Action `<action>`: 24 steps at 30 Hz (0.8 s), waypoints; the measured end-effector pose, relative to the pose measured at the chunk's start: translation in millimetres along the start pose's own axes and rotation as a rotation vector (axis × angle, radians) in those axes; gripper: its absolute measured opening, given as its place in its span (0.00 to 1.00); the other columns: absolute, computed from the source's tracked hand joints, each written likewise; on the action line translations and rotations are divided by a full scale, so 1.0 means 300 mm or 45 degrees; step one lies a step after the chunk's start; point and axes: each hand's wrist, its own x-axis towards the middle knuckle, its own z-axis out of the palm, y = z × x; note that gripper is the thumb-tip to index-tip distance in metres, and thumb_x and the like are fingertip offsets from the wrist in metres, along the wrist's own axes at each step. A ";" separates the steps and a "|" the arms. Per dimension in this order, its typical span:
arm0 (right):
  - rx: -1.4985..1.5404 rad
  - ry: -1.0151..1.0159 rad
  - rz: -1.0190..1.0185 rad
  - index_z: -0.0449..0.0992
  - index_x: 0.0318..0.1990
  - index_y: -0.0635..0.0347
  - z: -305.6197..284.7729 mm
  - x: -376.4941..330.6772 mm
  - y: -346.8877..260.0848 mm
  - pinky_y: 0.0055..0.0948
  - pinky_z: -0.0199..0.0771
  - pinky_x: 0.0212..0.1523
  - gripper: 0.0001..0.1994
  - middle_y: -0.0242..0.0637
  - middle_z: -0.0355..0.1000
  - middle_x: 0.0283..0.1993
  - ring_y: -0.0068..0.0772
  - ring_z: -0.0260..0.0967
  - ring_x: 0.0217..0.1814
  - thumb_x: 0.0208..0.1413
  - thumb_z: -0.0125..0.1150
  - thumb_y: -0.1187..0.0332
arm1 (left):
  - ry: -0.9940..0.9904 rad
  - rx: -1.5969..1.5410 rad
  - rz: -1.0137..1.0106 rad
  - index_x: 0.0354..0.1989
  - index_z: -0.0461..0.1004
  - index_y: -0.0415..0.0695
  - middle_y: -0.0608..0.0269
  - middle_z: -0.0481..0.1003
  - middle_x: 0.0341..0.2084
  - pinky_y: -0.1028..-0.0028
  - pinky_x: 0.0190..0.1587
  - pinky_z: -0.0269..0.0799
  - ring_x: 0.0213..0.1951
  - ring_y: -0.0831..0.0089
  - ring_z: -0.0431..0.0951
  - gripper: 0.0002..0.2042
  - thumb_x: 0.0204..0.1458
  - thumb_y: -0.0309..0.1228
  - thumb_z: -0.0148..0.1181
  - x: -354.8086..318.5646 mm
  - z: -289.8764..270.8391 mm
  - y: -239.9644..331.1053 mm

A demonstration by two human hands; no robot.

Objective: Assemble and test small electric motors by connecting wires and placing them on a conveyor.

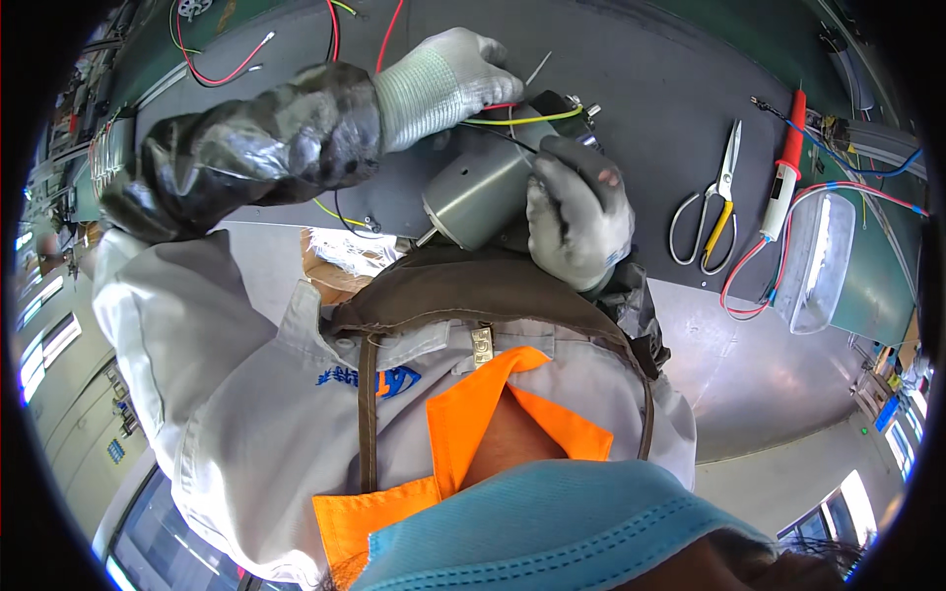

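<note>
A grey cylindrical motor [478, 187] lies tilted on the dark bench close to my apron, its short shaft pointing toward the lower left. My right hand [581, 212], in a grey-white glove, has its fingers curled against the motor's right end. Red, black and yellow-green wires [532, 119] cross that end, with a thin pale cable tie [538, 69] sticking up beside them. Above the motor, my gloved left hand [458, 79] is closed with its fingertips at the wires. The fingers hide exactly what is pinched. A black sleeve covers my left forearm.
Scissors [729, 163] with one yellow grip lie to the right on the bench [660, 108]. Beyond them are a red-and-white pen-shaped tool [785, 163] on a red cord and a clear plastic tray [823, 261]. Loose red wires [232, 77] lie far left; a box [330, 276] sits below the bench edge.
</note>
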 end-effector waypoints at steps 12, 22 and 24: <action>1.370 0.361 1.139 0.73 0.50 0.70 -0.055 0.120 0.037 0.23 0.77 0.27 0.12 0.44 0.78 0.38 0.28 0.77 0.30 0.59 0.55 0.77 | -0.027 -0.609 0.374 0.46 0.78 0.37 0.69 0.78 0.31 0.85 0.27 0.70 0.26 0.88 0.72 0.12 0.57 0.30 0.62 0.049 0.098 -0.073; 1.214 0.260 1.241 0.68 0.59 0.71 -0.090 0.159 0.034 0.20 0.71 0.22 0.22 0.39 0.77 0.33 0.22 0.73 0.26 0.56 0.57 0.74 | 0.050 -0.454 0.571 0.44 0.79 0.38 0.71 0.78 0.31 0.85 0.33 0.71 0.31 0.89 0.73 0.08 0.58 0.26 0.61 0.065 0.137 -0.079; 1.176 0.157 1.260 0.68 0.60 0.71 -0.121 0.170 0.053 0.20 0.71 0.22 0.23 0.39 0.77 0.32 0.21 0.73 0.26 0.56 0.57 0.74 | 0.034 -0.466 0.582 0.44 0.79 0.38 0.71 0.78 0.32 0.84 0.34 0.72 0.31 0.88 0.74 0.08 0.58 0.26 0.61 0.070 0.148 -0.072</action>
